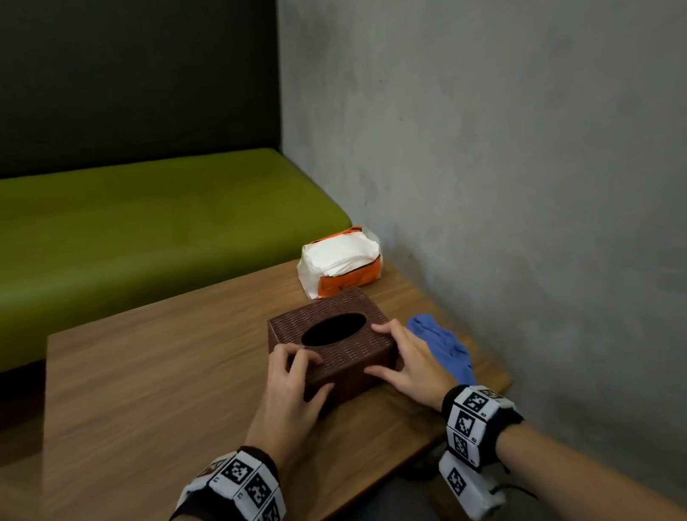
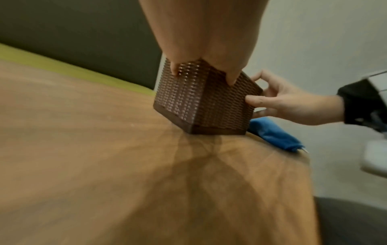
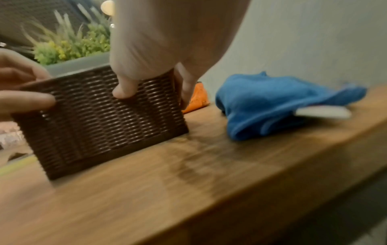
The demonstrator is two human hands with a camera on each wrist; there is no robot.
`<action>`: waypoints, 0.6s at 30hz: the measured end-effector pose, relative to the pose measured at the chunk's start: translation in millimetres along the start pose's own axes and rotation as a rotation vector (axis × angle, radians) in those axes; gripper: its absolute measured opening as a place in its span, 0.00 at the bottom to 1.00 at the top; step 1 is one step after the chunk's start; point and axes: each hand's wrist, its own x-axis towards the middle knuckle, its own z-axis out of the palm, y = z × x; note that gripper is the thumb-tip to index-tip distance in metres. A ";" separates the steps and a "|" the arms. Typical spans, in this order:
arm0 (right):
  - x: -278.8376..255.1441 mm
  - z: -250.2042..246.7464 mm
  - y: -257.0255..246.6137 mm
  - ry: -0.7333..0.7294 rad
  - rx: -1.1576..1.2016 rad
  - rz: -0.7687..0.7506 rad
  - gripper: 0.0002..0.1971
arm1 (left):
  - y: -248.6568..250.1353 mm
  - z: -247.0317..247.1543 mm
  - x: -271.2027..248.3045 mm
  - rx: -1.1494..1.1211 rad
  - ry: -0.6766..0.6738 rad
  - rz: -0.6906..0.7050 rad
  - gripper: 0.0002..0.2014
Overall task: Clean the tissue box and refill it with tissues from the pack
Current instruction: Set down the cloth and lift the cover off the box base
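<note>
The tissue box (image 1: pixel 331 342) is seen w/ its oval opening dark, no tissues showing, so the refill is judged not yet done. The tissue pack (image 1: pixel 340 263) is torn open at the table's (image 1: pixel 150 378) far corner by the wall, still stuffed w/ white sheets. A blue cloth (image 1: pixel 443 345) is left just right of the box; whether wiping is finished can't be told. The box is gripped at its near corners: left hand (image 1: pixel 291 386) curled over the left one, thumb on the front; right hand (image 1: pixel 408 362) likewise at the right. Nothing else is held.
</note>
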 end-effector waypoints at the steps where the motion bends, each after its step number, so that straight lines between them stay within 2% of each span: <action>1: -1.3 -0.9 1.5 -0.007 0.001 -0.009 0.27 | -1.6 -2.3 2.1 0.015 -0.014 0.017 0.18; 3: -1.6 -5.1 1.6 -0.018 -0.027 -0.026 0.26 | -1.8 -11.0 10.5 0.032 -0.015 0.044 0.23; 6: 5.5 -13.4 -14.2 0.030 -0.231 -0.045 0.31 | -5.8 -23.6 31.3 0.036 -0.033 0.039 0.43; 8: 16.7 -11.7 -36.3 0.019 -0.356 -0.099 0.36 | -11.2 -28.0 44.5 -0.005 -0.154 -0.042 0.60; 9: 22.4 -7.1 -46.8 -0.020 -0.406 -0.116 0.37 | -13.3 -29.1 50.1 -0.009 -0.233 -0.084 0.65; 11: 30.2 3.8 -62.9 -0.124 -0.463 -0.092 0.34 | -15.9 -28.2 58.6 0.011 -0.334 -0.109 0.69; 13: 32.0 9.0 -67.0 -0.203 -0.432 -0.033 0.29 | -15.4 -26.5 63.0 0.035 -0.357 -0.101 0.65; 15: 30.9 8.0 -64.5 -0.238 -0.394 -0.022 0.25 | -17.3 -27.0 64.5 0.050 -0.370 -0.090 0.68; 18: 29.4 5.1 -61.9 -0.269 -0.414 -0.032 0.25 | -27.6 -28.5 63.5 0.042 -0.407 -0.114 0.73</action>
